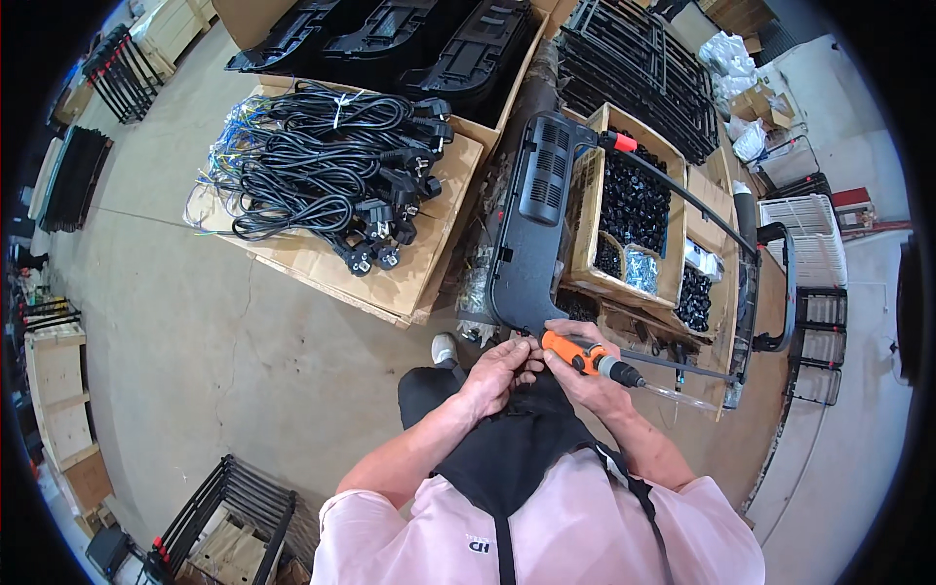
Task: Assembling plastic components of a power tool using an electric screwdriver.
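Observation:
My right hand (597, 388) is wrapped around an orange power screwdriver (567, 351), whose dark chuck and long clear tip point to the lower right. Close beside it, my left hand (499, 372) has its fingertips pinched together at the near end of a black plastic housing (509, 268). Whatever those fingers hold is too small or hidden to name. The vented housing belongs to a black tubular frame (687, 195) that lies across the workbench, with a red piece on its upper tube.
Left of the housing, bundled black power cords (312, 161) lie on a cardboard-topped stack (434, 244). Behind them a carton holds black plastic covers (385, 39). Under the frame, a wooden crate (583, 210) holds many small black parts. Stacked black frames (634, 78) stand at the back right.

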A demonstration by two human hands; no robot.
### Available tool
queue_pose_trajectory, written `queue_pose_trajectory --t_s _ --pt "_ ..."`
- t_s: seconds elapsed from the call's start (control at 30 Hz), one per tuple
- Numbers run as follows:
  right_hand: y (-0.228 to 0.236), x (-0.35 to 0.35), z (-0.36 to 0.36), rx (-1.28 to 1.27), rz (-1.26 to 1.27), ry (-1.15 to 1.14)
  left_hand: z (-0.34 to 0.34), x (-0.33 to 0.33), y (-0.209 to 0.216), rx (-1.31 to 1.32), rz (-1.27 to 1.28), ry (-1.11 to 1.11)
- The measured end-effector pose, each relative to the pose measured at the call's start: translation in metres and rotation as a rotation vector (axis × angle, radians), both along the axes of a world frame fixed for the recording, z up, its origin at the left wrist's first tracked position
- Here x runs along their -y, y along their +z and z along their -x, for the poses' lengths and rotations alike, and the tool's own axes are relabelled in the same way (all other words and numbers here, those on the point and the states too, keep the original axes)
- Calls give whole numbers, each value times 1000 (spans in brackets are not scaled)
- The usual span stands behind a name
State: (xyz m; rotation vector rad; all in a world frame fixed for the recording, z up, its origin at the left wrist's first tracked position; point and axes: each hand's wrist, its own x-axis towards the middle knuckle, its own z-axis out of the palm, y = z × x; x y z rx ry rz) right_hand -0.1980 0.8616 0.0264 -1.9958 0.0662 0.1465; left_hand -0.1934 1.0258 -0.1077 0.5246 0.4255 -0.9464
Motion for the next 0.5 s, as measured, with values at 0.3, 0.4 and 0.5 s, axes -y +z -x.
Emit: queue_pose_trajectory --t_s 0.3,0.4,0.5 --pt "-12 2 -2 137 -4 11 -4 -8 -12 77 -44 -41" --pt "-15 7 -4 145 44 32 -9 -9 -1 4 -71 21" --pt "-12 7 -6 104 7 15 -11 -12 -3 -36 -95 54"
